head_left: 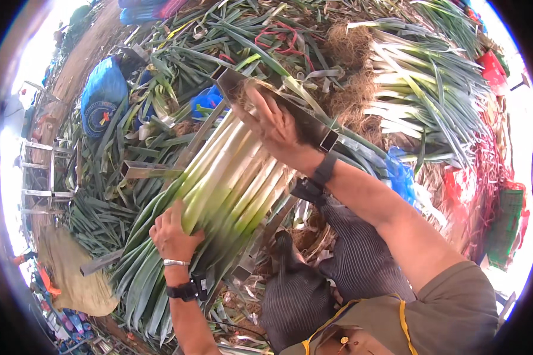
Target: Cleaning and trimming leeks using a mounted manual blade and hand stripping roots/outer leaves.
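A row of leeks (234,177) lies side by side on a metal frame, white shanks toward the far end and green leaves toward me. My left hand (175,234) is closed around the leeks at the left side, where white turns to green. My right hand (272,124) rests at the root ends with its fingers stretched out and together, palm toward the stalks. Just beyond it runs the frame's end bar (310,123), with square tube ends. Some roots behind the right hand are hidden.
At the far right lies a pile of leeks (420,89) with bushy brown roots (352,77). Cut green leaves (100,216) cover the ground on the left. Around them are a blue sack (103,97), a tan cloth (77,278), red netting (485,154) and a green crate (504,225).
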### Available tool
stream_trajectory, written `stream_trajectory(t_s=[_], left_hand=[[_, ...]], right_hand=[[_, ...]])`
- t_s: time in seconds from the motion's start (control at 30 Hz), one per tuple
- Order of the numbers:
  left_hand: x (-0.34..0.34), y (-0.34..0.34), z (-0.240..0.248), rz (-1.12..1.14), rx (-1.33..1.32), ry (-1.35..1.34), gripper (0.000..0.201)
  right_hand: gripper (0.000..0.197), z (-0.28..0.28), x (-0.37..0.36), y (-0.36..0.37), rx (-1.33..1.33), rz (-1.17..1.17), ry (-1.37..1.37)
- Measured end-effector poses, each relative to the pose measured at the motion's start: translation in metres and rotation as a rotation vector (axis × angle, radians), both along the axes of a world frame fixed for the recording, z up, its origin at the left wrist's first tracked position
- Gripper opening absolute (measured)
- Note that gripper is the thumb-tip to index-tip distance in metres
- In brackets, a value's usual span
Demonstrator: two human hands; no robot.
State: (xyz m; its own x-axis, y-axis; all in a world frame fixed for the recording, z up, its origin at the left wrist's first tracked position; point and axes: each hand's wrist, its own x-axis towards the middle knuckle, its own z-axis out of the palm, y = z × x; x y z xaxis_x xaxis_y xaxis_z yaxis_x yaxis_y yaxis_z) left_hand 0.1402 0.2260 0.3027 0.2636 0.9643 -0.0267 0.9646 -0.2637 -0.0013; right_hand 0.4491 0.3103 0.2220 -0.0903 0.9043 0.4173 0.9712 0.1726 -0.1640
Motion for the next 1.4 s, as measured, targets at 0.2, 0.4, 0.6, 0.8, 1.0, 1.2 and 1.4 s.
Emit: stream_trajectory(t_s=[0.2,0.4,0.6,0.8,1.0,1.2,1.4], left_hand=[[-0.010,0.002,0.006,0.056,0.101,-0.056,0.082],[-0.008,-0.002,-0.011,0.001,0.113,-0.044,0.076],[-0.007,-0.002,-0.002,0.032,0.077,-0.046,0.077],[-0.008,-0.006,0.003,0.037,0.048,-0.073,0.077],[-0.002,-0.008,-0.002,0.020,0.030,0.000,0.085],[0.004,-0.021,-0.017,0.041,0.034,0.165,0.099],[0.005,-0.021,-0.019,0.034,0.051,0.159,0.101]], right_hand=[[0.048,0.050,0.016,0.007,0.327,-0.081,0.085],[0.043,0.103,0.047,-0.020,0.481,-0.236,0.232],[0.028,0.034,-0.008,-0.064,-0.411,0.350,0.416],[0.029,-0.011,0.008,-0.014,-0.691,-0.071,0.320],[0.025,-0.019,0.014,-0.040,-0.166,0.009,0.134],[0.038,0.071,0.033,-0.077,-0.609,0.265,0.341],[0.020,0.093,0.147,-0.071,-0.165,0.070,0.918]])
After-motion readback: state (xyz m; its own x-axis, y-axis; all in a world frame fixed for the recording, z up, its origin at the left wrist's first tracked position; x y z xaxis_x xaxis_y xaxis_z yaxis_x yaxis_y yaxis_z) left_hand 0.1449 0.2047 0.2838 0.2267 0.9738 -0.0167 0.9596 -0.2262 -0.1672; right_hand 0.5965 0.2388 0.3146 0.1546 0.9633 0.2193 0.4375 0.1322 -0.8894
